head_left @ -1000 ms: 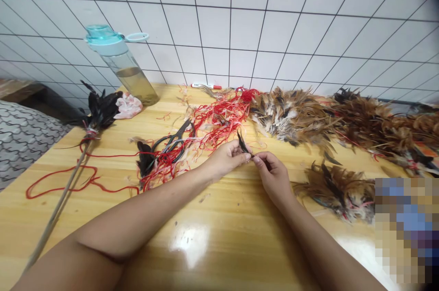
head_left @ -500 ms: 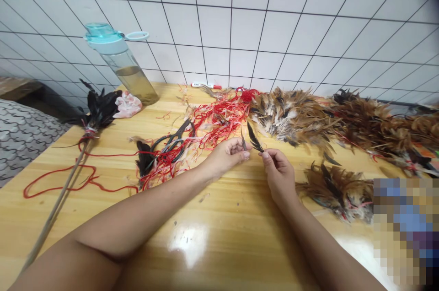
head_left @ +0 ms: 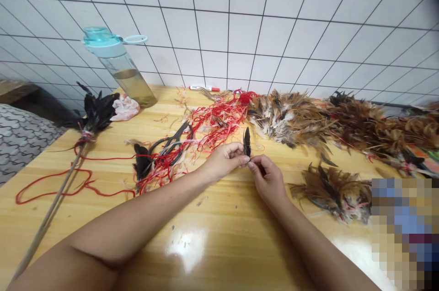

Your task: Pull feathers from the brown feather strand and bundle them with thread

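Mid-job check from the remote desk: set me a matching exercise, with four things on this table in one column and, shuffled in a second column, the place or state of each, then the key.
Things:
1. black feather
2. scissors
3. water bottle
4. marker

Places or states:
A. tangled in red strings
B. lying at the far edge of the table, by the tiled wall
C. partly filled with brownish liquid
D. held upright between the left hand and right hand

Pairs: 1-D, 2-A, 3-C, 4-B

Bright light throws white glare on the wooden tabletop (head_left: pixel 185 250).
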Demonstrator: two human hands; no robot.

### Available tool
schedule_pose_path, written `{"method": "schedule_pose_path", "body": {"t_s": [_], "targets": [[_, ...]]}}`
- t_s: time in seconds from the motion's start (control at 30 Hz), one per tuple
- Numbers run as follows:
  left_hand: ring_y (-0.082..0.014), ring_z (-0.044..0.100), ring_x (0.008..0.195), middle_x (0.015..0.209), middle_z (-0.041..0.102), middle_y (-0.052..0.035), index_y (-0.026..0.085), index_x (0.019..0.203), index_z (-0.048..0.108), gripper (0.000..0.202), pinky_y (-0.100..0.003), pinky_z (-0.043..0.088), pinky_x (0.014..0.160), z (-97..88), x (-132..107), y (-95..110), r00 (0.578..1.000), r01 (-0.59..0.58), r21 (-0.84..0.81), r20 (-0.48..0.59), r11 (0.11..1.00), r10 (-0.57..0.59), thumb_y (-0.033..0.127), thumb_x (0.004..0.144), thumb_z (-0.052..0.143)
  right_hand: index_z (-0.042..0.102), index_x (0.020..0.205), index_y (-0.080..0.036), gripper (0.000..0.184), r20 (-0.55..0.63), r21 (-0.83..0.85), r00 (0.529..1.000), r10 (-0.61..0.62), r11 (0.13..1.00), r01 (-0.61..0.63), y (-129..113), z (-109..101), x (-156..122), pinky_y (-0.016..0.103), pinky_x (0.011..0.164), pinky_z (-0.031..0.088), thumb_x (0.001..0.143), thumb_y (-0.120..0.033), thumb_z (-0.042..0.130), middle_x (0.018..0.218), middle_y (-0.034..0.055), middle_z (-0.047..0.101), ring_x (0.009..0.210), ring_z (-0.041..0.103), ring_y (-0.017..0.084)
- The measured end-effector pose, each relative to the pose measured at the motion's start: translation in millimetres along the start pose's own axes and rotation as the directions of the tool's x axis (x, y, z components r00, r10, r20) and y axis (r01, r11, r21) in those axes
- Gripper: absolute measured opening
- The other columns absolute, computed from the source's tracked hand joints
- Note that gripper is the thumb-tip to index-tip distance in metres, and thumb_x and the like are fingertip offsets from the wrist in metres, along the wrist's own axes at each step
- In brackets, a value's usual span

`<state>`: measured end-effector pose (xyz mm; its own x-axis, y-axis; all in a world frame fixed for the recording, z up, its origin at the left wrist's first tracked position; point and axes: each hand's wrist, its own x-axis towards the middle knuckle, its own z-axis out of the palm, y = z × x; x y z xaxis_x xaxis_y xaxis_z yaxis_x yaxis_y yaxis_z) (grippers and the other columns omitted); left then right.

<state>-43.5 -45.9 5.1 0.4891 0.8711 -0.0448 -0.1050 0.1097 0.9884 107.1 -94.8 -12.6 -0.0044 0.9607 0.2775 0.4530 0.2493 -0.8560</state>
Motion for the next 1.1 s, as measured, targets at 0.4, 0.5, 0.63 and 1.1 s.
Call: {"method": "schedule_pose_path", "body": {"t_s": [0.4, 0.5, 0.63, 1.1], "targets": [[-0.0105, 0.051, 0.068, 0.071, 0.057, 0.0004, 0.013, 0.078, 0.06, 0.032, -0.023, 0.038, 0.065, -5.8, 0.2, 4.1, 0.999, -0.005, 0.072, -0.054, 0.997, 0.009, 0.039, 0.068, 0.074, 0.062, 0.098, -0.018, 0.022, -0.005, -0.033, 1.0, 0.022, 0.999, -0.022, 5.7, 0.2, 0.1, 0.026, 0.054, 0.04, 0.086, -0.033, 0.052, 0.064, -0.0006, 0.054, 0.057, 0.049, 0.013], [-0.0092, 0.049, 0.065, 0.07, 0.056, 0.001, 0.013, 0.08, 0.06, 0.034, -0.022, 0.037, 0.063, -5.6, 0.1, 4.3, 0.999, -0.007, 0.004, -0.047, 1.0, 0.007, 0.04, 0.067, 0.075, 0.063, 0.099, -0.018, 0.023, -0.022, -0.031, 0.999, 0.037, 0.999, -0.038, 6.6, -0.8, 1.3, 0.026, 0.055, 0.04, 0.087, -0.033, 0.05, 0.064, -0.0007, 0.054, 0.056, 0.049, 0.013], [-0.0077, 0.046, 0.06, 0.063, 0.051, 0.0027, 0.013, 0.074, 0.057, 0.035, -0.021, 0.035, 0.059, -4.2, -0.9, 3.4, 0.998, 0.021, 0.015, -0.055, 1.0, -0.02, 0.041, 0.065, 0.076, 0.065, 0.092, -0.02, 0.019, 0.009, -0.041, 1.0, -0.026, 0.999, 0.027, 7.0, -0.8, 1.9, 0.028, 0.063, 0.045, 0.088, -0.031, 0.05, 0.079, 0.0043, 0.065, 0.067, 0.056, 0.016], [-0.0096, 0.053, 0.067, 0.072, 0.058, 0.0001, 0.014, 0.074, 0.056, 0.033, -0.024, 0.042, 0.067, -5.2, -2.5, 1.7, 0.994, 0.048, 0.013, 0.095, 0.999, -0.049, 0.039, 0.066, 0.075, 0.061, 0.066, -0.021, 0.019, 0.114, 0.001, 0.99, -0.077, 0.997, 0.078, 10.1, -1.8, 6.5, 0.026, 0.058, 0.04, 0.084, -0.027, 0.055, 0.065, 0.0009, 0.055, 0.061, 0.052, 0.014]]}}
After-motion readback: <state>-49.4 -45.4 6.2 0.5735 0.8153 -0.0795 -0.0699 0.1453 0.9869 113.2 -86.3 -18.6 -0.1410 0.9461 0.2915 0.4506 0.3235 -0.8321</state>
